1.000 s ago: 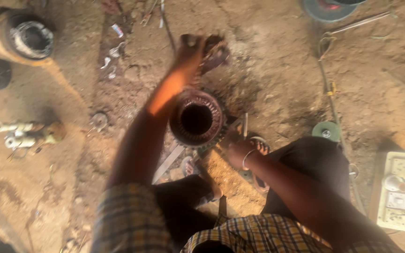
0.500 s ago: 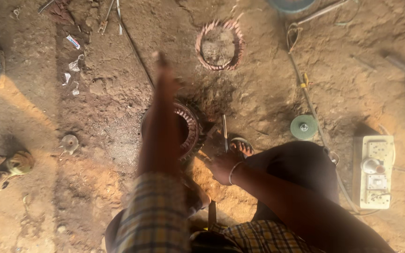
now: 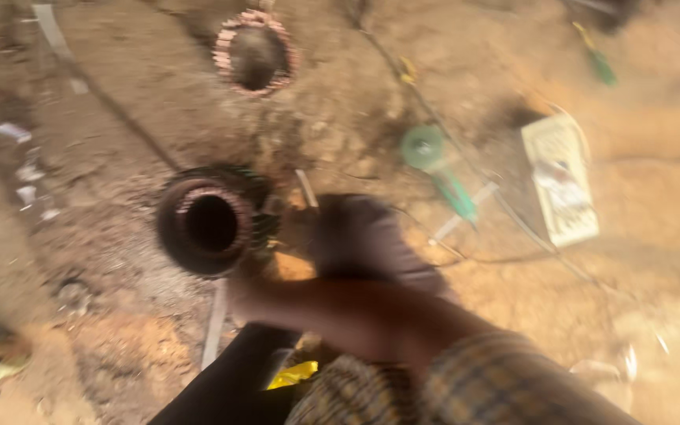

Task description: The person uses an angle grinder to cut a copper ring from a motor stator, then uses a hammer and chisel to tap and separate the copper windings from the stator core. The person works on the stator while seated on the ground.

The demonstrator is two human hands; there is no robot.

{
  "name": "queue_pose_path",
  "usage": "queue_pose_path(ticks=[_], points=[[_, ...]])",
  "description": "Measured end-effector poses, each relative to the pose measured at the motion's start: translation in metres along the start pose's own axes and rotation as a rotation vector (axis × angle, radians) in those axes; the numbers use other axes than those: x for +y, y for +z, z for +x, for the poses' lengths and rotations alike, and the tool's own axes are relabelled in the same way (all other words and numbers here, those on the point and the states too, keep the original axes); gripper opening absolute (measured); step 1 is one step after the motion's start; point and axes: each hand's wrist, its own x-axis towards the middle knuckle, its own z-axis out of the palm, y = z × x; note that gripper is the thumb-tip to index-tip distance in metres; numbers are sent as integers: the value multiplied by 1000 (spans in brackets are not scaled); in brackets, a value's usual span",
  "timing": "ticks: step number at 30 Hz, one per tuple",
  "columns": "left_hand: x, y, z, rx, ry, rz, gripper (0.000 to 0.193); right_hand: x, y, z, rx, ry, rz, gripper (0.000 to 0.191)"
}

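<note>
My right hand (image 3: 257,295) sits just below the round motor ring (image 3: 210,224), near its edge. Too blurry to tell my grip.

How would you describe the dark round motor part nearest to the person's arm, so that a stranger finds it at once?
Start at the bare forearm crossing the sandy ground. Just up and left of it lies a dark ring-shaped stator with a black hole in its middle. The other ring, at the top edge, is paler and pinkish, and lies far from the arm.
</note>
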Motion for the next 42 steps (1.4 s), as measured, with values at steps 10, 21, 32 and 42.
queue_pose_path(ticks=[10,21,32,42], points=[[-76,126,-57,-551,210,565,60,-45,-25,-34,25,-203,-58,18],[-42,274,-158,-845,497,810,59,201,51,-113,1291,122,673,47],[-24,273,-211,-883,536,894,57,201,337,-230,376,775,829,86],[-45,258,-202,-823,492,856,56,162,281,-150,411,525,1052,61]])
